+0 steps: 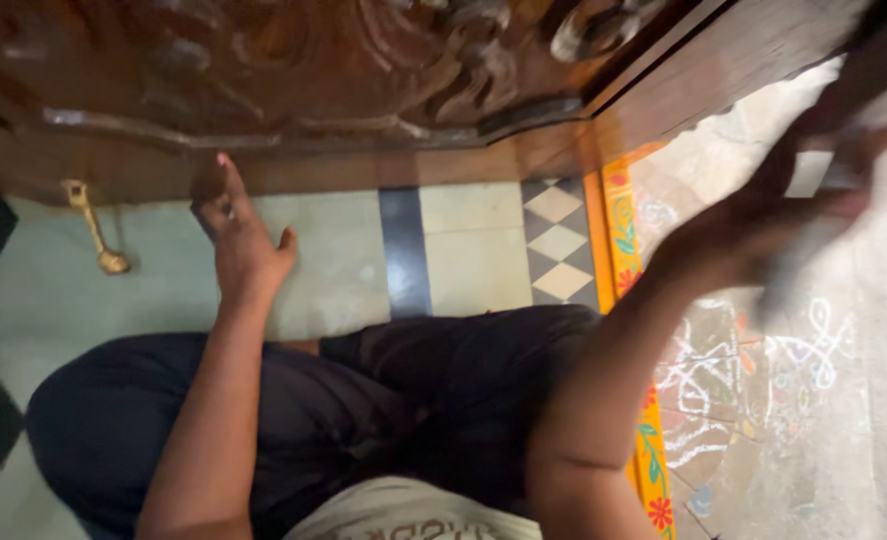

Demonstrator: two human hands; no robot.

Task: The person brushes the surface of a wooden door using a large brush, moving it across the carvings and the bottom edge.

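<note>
My left hand (244, 245) reaches forward with its fingers apart. Its fingertips rest against the lower edge of a dark carved wooden door (294, 70), and it holds nothing. My right hand (764, 225) is raised at the right and heavily blurred. It lies against a dark, blurred object (864, 110), but the grip is too smeared to read. My legs in dark trousers (384, 400) fill the lower middle of the view.
A brass door bolt (94, 230) hangs at the door's lower left. Pale floor tiles with black diamonds (554, 245) lie below. A yellow painted threshold with flowers (619, 235) runs along the right, and white chalk floor drawings (754, 370) lie beyond it.
</note>
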